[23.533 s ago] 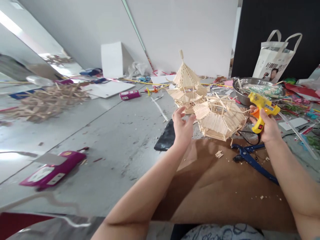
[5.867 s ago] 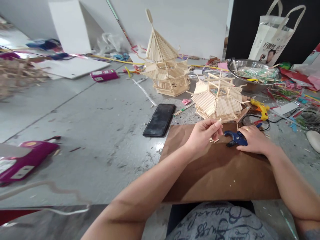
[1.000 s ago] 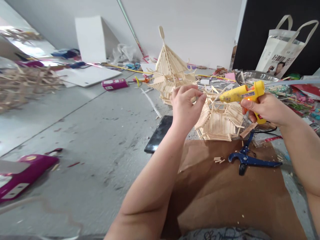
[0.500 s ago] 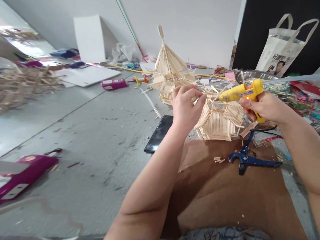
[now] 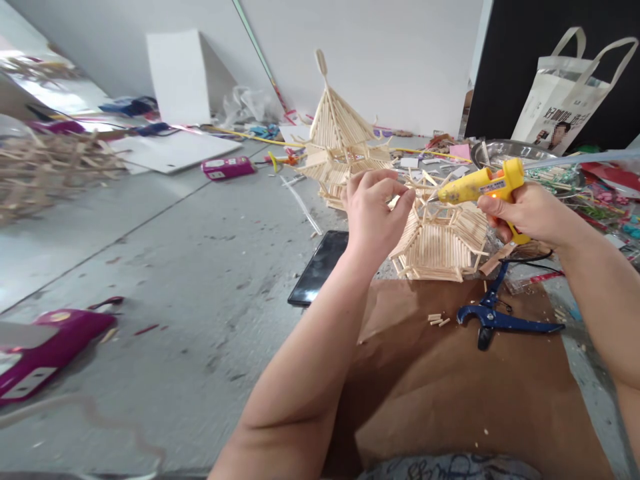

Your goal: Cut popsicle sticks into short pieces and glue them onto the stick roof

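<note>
My right hand [image 5: 520, 210] is wrapped round a yellow hot glue gun [image 5: 467, 185], with an orange light glowing on its side. The gun's nozzle points left at the open top of a small wooden-stick pavilion tier [image 5: 437, 250]. At that tier's upper left, my left hand [image 5: 376, 207] has thumb and fingers pinched together; whatever lies between the tips is too small to make out. Behind the left hand stands a taller stick pavilion [image 5: 340, 123] with a pointed roof, its lower right part hidden.
Brown paper [image 5: 450, 393] covers the near table, bearing blue cutters [image 5: 500, 320] and short stick pieces [image 5: 439, 320]. A black phone [image 5: 319, 270] lies under my left forearm. Purple power strips [image 5: 227, 168] sit leftward. A metal bowl [image 5: 520, 152] and a white bag [image 5: 560, 100] are at back right.
The glue gun and my right hand have shifted very slightly left. My left hand has barely moved, still pinched beside the pavilion tier.
</note>
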Demonstrator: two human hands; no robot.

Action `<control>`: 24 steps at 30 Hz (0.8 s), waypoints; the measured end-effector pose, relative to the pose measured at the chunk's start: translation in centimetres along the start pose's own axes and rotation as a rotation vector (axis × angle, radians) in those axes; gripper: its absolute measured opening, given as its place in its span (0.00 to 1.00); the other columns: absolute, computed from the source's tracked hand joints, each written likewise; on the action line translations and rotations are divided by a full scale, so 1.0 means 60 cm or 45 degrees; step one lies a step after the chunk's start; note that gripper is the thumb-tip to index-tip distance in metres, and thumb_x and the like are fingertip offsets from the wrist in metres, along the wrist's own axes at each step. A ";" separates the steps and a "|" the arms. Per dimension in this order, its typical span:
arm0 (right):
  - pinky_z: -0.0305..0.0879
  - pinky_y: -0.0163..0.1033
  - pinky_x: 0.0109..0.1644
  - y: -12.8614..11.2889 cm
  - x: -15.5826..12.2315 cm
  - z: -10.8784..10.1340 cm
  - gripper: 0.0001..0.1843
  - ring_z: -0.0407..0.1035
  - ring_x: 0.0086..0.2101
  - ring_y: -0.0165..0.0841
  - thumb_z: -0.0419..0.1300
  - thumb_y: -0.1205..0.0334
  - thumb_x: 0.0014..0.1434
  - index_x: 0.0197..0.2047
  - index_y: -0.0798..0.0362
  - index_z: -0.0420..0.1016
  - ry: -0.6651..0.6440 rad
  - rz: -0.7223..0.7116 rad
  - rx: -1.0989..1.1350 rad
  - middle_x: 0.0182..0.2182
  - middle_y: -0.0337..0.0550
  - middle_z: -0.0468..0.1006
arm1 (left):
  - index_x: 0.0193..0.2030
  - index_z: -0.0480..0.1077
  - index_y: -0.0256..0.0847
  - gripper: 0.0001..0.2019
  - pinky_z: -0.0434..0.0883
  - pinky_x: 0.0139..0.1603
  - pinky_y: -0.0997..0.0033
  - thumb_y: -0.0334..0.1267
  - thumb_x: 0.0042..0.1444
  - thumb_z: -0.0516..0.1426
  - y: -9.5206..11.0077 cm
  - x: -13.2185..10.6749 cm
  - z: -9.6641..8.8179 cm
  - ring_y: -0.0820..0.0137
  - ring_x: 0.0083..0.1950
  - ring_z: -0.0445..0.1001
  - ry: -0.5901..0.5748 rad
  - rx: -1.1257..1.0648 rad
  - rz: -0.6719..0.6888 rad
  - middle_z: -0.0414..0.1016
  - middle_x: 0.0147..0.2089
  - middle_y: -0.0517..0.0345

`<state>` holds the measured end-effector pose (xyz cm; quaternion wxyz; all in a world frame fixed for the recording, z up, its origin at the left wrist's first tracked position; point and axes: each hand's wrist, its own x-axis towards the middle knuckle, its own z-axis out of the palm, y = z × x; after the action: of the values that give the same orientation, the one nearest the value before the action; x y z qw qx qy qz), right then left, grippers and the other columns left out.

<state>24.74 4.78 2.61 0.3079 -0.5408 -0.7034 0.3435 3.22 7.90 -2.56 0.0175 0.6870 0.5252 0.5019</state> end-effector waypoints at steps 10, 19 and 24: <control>0.53 0.33 0.16 0.011 -0.001 0.002 0.19 0.57 0.13 0.22 0.62 0.45 0.49 0.24 0.52 0.66 0.059 0.050 0.070 0.18 0.35 0.66 | 0.26 0.68 0.45 0.06 0.57 0.57 0.50 0.41 0.51 0.56 0.000 -0.001 0.004 0.59 0.52 0.64 -0.001 0.026 0.023 0.74 0.43 0.60; 0.58 0.31 0.17 0.037 -0.039 -0.002 0.23 0.60 0.15 0.21 0.62 0.42 0.47 0.28 0.55 0.66 0.199 -0.026 0.409 0.21 0.36 0.67 | 0.22 0.66 0.44 0.07 0.58 0.56 0.49 0.38 0.49 0.56 0.016 0.002 0.004 0.59 0.53 0.64 -0.071 0.016 -0.007 0.74 0.44 0.61; 0.60 0.31 0.18 0.057 -0.054 0.000 0.19 0.61 0.16 0.22 0.61 0.46 0.50 0.28 0.55 0.68 0.225 -0.079 0.498 0.23 0.37 0.68 | 0.21 0.64 0.44 0.07 0.55 0.58 0.46 0.37 0.48 0.56 0.020 -0.002 0.006 0.58 0.54 0.63 -0.068 0.021 -0.003 0.73 0.43 0.61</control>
<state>27.33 2.25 -0.41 0.4778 -0.4768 -0.6101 0.4150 4.29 7.46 -2.14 0.0264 0.6996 0.5295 0.4791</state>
